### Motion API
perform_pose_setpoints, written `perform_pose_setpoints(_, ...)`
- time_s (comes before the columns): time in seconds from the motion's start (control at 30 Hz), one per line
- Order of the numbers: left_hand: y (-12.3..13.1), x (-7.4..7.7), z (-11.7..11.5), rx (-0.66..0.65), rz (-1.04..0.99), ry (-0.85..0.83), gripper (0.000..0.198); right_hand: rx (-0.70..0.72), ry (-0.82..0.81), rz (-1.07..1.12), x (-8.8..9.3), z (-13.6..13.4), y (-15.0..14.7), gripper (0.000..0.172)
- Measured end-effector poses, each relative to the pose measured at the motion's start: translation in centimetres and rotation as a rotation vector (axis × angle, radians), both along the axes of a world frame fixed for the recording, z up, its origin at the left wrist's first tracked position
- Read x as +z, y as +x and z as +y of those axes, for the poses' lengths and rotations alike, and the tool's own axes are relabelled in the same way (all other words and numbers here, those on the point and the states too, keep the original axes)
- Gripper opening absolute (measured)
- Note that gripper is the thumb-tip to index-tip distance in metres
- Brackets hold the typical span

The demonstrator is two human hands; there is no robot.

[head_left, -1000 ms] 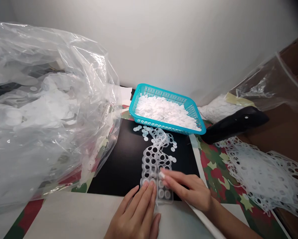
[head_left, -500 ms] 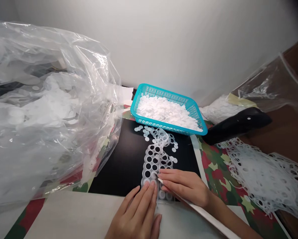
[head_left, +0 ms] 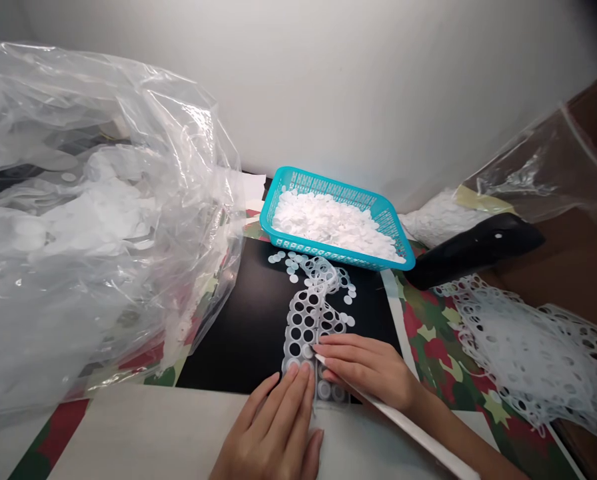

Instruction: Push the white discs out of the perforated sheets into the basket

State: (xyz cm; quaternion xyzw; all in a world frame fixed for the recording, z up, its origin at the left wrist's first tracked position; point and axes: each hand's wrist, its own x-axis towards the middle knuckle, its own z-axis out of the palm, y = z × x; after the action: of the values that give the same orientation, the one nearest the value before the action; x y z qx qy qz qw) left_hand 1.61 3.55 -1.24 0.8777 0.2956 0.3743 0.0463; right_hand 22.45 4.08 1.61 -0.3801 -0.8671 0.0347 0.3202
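Observation:
My left hand (head_left: 277, 427) lies flat, fingers stretched out, with the fingertips pressing on the near part of a translucent plastic sheet (head_left: 289, 335) of round holes. Some near holes still carry their discs. Closed around a long white pointed tool (head_left: 403, 425), my right hand (head_left: 373, 370) rests on the sheet's right side; the tool's tip sits by a white disc (head_left: 307, 351) next to my left fingertips. Part of the sheet is hidden under both hands. Farther back, tangled ring scraps (head_left: 323, 273) and several loose discs (head_left: 293, 279) lie on a black mat (head_left: 218, 340).
A turquoise basket (head_left: 328, 252) full of white discs stands behind the mat. At left bulges a big clear plastic bag (head_left: 178, 267) of white pieces. Holed sheet scraps (head_left: 528, 353) heap at right, near a black object (head_left: 473, 250). Patterned cloth (head_left: 433, 347) covers the table.
My right fingertips and the tool tip have shifted slightly left toward the disc. My left hand has stayed in place.

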Motion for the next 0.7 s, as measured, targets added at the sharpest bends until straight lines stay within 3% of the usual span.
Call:
perform_pose_setpoints(0.43,0.1,-0.3,-0.1,0.002,-0.001,-0.007,0.03,0.031,-0.13,0.107,0.8,-0.5,0.1,0.015)
perform_pose_setpoints(0.7,0.0,-0.3,0.0,-0.004,0.0,0.009,0.028,0.051,0.041,-0.127,0.2,-1.1,0.3,0.018)
